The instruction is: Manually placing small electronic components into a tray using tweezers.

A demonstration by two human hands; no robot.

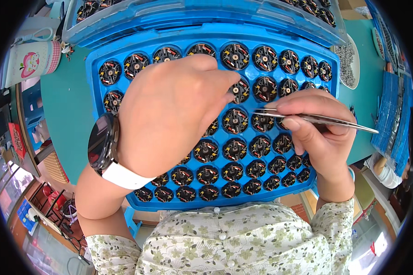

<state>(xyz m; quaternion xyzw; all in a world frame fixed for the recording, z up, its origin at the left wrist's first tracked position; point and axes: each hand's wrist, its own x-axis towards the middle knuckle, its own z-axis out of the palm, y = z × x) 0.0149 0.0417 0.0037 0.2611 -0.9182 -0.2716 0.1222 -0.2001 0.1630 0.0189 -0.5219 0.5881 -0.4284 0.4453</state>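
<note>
R hand [325, 137], 3 o'clk: pinching tweezers [353, 125], prob. for fine reach | L hand [170, 107], 11 o'clk: hovering narrow by wired black disc [242, 91], grip can't tell | disc: sitting ctr, blue tray [243, 35] pocket, prob. keeping it apart | 2nd tray [202, 20]: lying beyond, 12 o'clk

Apple-print cup [37, 62] stood upper left, near green surface [59, 119]; red box [17, 140] lay far left; blue stack [391, 112] stood far right.

Tweezers [329, 119] in right fingers [307, 105]
</note>
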